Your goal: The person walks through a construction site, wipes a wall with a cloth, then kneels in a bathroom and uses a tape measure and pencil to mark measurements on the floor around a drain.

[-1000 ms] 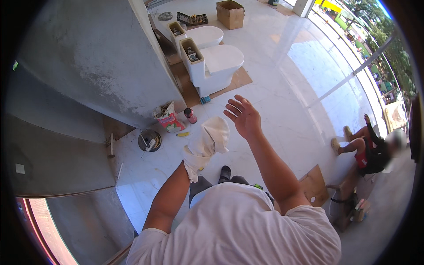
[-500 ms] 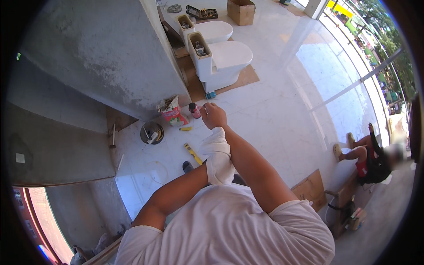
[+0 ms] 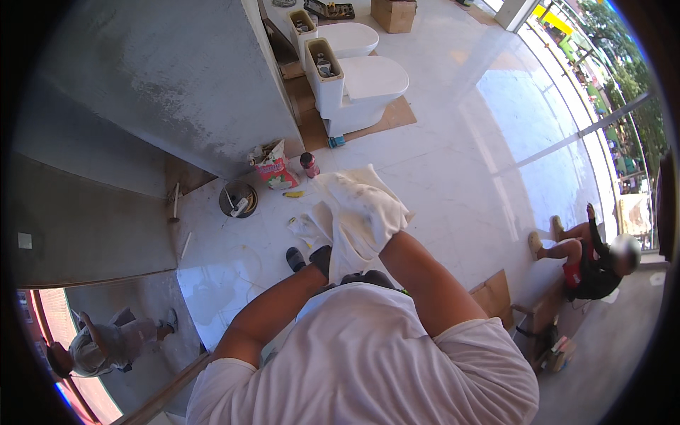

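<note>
A crumpled white cloth (image 3: pixel 361 209) with grey smudges spreads out in front of my body. My right forearm (image 3: pixel 432 287) runs up to it, and the hand is hidden beneath the fabric. My left forearm (image 3: pixel 265 308) reaches the cloth's near left side. The fingers of that hand do not show either. Beyond the cloth, a dark red bottle (image 3: pixel 309 165) with a black cap stands on the floor beside a pink and white bag (image 3: pixel 276 170). A small yellow object (image 3: pixel 294 194) lies in front of the bag.
Two white toilets (image 3: pixel 365 85) with uncovered tanks stand on cardboard ahead, near a cardboard box (image 3: pixel 394 15). A dark round bucket (image 3: pixel 239 199) holds tools beside the grey wall (image 3: pixel 156 85). One person (image 3: pixel 598 273) sits at right; another (image 3: pixel 117 343) is at lower left.
The white cloth has spread upward and now covers my right hand, which showed bare before. It also hides most of the yellow spirit level. A person has appeared at lower left.
</note>
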Demonstrator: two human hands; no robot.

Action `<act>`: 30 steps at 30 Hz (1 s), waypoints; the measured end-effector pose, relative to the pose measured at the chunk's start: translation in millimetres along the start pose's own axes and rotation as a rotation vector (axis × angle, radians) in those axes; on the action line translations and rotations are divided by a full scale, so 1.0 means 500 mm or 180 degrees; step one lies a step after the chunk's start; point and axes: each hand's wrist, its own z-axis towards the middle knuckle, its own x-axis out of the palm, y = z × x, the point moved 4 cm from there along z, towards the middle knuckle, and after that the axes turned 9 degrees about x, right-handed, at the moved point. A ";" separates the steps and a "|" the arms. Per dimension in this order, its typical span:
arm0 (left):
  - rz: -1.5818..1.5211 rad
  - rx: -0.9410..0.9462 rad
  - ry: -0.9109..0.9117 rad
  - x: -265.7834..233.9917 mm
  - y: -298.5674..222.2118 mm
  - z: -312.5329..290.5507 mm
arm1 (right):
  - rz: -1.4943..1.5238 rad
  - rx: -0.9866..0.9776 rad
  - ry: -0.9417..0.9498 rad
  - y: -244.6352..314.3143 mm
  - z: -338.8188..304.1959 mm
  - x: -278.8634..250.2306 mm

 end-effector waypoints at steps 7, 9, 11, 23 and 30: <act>0.3230 0.1303 0.0615 -0.031 0.052 0.004 | 0.0300 -0.0714 -0.1440 0.052 -0.089 0.002; 0.3561 0.1566 0.0796 -0.100 0.039 -0.006 | 0.0361 -0.1199 -0.1943 0.049 -0.155 -0.029; 0.3717 0.0235 0.1504 -0.171 0.055 -0.022 | 0.1138 -0.1578 -0.1768 0.018 -0.226 -0.068; 0.3516 -0.0613 -0.0033 -0.073 0.066 0.117 | 0.4178 -0.0315 -0.2710 0.064 -0.121 -0.199; 0.5554 -0.1200 0.1875 -0.195 -0.074 0.072 | 0.4474 -0.1987 -0.0538 0.097 -0.194 -0.059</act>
